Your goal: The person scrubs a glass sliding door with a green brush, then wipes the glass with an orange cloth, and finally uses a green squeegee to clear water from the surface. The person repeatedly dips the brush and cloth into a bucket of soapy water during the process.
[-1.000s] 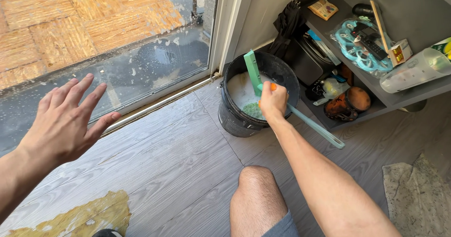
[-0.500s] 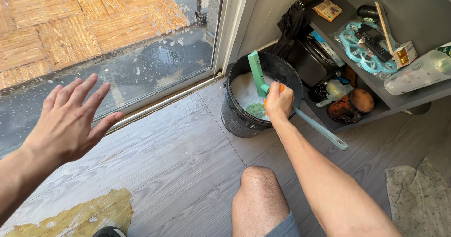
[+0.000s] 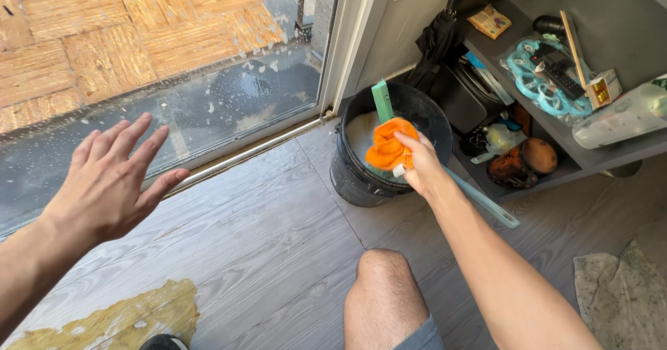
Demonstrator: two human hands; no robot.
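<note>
1. The grey wood-plank floor fills the lower frame, and the soap-spattered glass door runs across the 10 to 12 o'clock area. Both look the same as a second ago.
2. The round black plastic bucket stands at 1 o'clock from the person's bare knee, close to the door frame, with white suds inside. It has not shifted.
3. The grey open shelf unit at 2 o'clock holds clutter, unchanged.
4. The left hand hovers at 9 o'clock with fingers spread, open and holding nothing, still raised near the glass as before.
5. The right hand has changed most: a second ago it was dipped inside the bucket; now it has risen over the near rim and grips the bunched wet orange cloth, which was nearly hidden earlier. My reading is that the cloth has been soaked and lifted out for use.
6. The long teal plastic squeegee still leans in the bucket, its handle pointing toward 4 o'clock.
</note>
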